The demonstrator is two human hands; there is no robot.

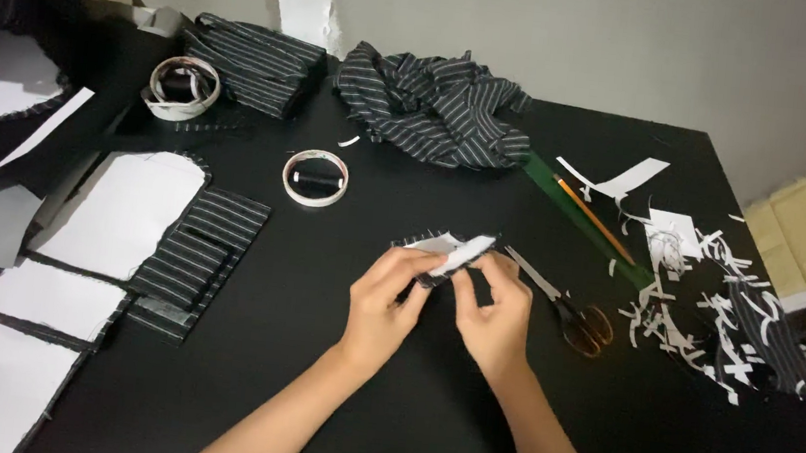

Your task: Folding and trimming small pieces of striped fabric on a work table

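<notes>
My left hand and my right hand meet above the middle of the black table. Together they pinch a small piece of black striped fabric backed with white paper. The left fingers grip its lower left edge, the right fingers its right end. Its frayed top edge sticks up between the hands. Just right of my right hand lie scissors with brown handles.
A crumpled striped cloth lies at the back centre. A tape ring holding a black thread spool sits behind my hands. Folded striped pieces and white paper patterns fill the left. A pencil and paper scraps lie right.
</notes>
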